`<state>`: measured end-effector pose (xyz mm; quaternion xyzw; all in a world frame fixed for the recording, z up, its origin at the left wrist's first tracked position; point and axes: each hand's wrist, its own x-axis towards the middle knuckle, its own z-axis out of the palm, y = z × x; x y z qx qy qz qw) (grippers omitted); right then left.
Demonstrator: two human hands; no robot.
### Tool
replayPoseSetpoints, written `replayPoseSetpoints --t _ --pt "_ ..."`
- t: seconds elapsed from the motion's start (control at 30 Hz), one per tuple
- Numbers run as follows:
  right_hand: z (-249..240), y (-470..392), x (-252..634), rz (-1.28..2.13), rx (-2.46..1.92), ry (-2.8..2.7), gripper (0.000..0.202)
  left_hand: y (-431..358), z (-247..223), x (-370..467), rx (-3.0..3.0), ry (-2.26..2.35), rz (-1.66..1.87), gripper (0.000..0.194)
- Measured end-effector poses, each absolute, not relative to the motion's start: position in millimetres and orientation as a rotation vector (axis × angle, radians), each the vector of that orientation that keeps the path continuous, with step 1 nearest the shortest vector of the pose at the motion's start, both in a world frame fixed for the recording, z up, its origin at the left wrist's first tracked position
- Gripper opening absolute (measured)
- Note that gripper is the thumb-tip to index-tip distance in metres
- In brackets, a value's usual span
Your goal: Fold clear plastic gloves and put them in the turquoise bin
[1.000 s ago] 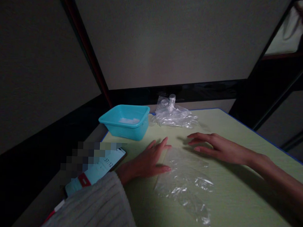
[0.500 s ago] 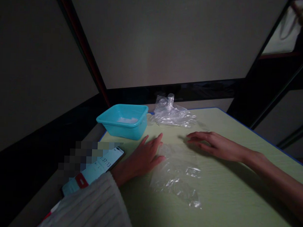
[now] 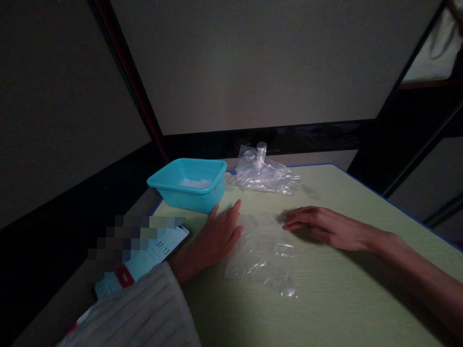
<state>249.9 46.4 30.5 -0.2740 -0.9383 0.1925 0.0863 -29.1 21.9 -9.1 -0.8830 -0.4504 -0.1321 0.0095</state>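
A clear plastic bag (image 3: 261,255) lies flat and slightly wrinkled on the pale green table (image 3: 349,294). My left hand (image 3: 216,239) rests at the bag's left edge, fingers apart, holding nothing. At the upper right corner of the bag is my right hand (image 3: 321,226), palm down, its fingers loosely extended with nothing visible in them. Whether the right fingertips touch the bag is hard to tell.
A turquoise basket (image 3: 193,190) with something whitish inside stands at the back left. Beside it lies a crumpled heap of clear plastic bags (image 3: 267,175). A lit phone (image 3: 148,259) is at the left edge, near my left sleeve. A wall panel rises behind.
The clear bag has shifted slightly up and to the left. My left hand has moved a little left with it, and my right hand has dropped slightly toward the bag's corner.
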Motion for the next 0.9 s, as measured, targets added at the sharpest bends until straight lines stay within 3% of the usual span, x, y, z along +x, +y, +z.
replayPoseSetpoints --t 0.2,0.6,0.9 --pt "30.2 47.5 249.6 0.490 -0.886 -2.809 0.044 12.9 -7.6 -23.9 -2.654 -1.336 -0.325 0.049" --pt "14.3 65.2 254.0 0.107 -0.834 -2.817 0.044 -5.3 -5.5 0.4 -2.556 -1.694 -0.320 0.052" --pt "1.2 62.1 251.0 0.276 -0.755 -2.648 0.051 0.3 -10.8 -1.7 -2.587 -1.720 -0.375 0.057"
